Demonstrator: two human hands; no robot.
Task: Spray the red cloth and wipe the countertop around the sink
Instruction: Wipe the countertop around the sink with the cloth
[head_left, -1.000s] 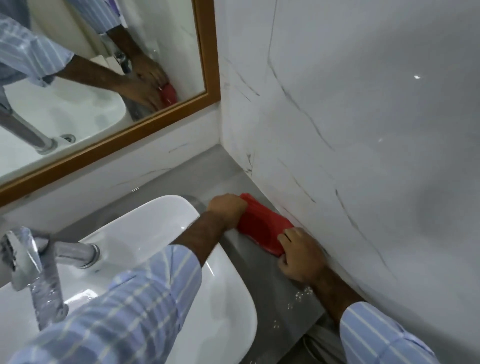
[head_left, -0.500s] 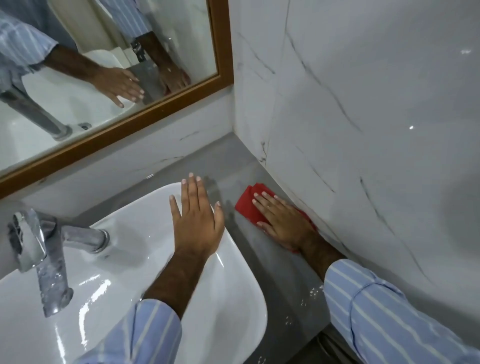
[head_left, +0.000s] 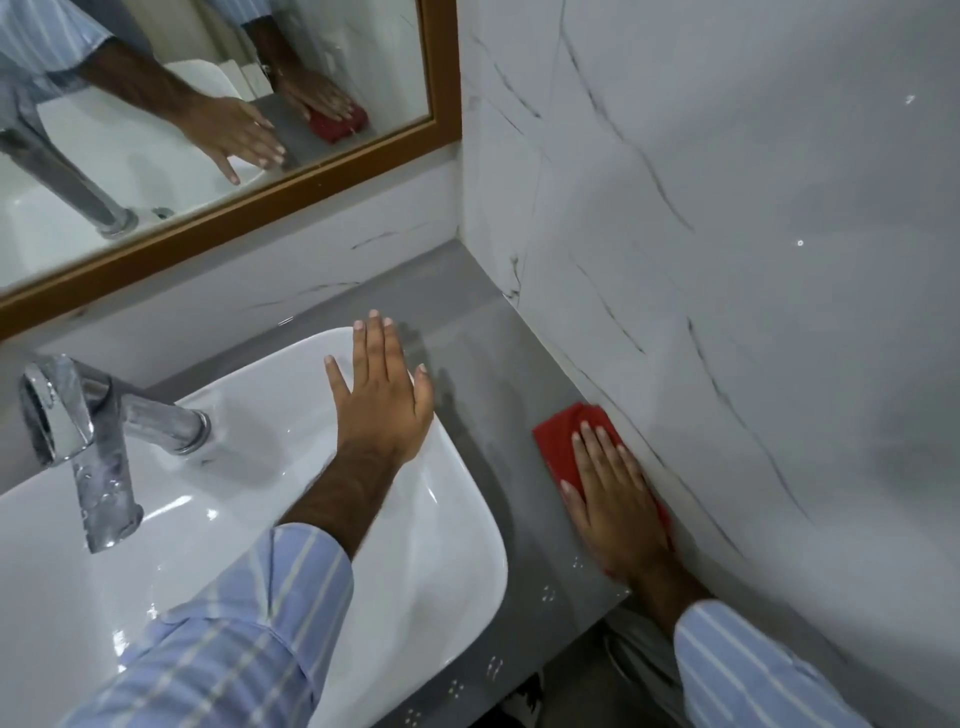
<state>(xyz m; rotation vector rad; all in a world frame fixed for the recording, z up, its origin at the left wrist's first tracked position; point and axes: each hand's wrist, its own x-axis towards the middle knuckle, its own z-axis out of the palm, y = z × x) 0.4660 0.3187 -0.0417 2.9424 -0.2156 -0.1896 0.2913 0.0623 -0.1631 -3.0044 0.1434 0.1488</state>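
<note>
Countertop (head_left: 483, 374) runs grey at mid-frame, its near edge cut off below. Red cloth (head_left: 558, 441), lower right against the wall, is mostly hidden under the flat, open-fingered right hand (head_left: 613, 499). Left hand (head_left: 382, 395) rests spread on the sink (head_left: 291, 415) rim, holding nothing.

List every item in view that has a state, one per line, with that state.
red cloth: flat on the countertop against the wall, under the right hand
right hand: open, palm pressing the cloth
left hand: open, flat on the sink rim
faucet: off, no water running
sink: no standing water visible
countertop: faint streaks
</note>
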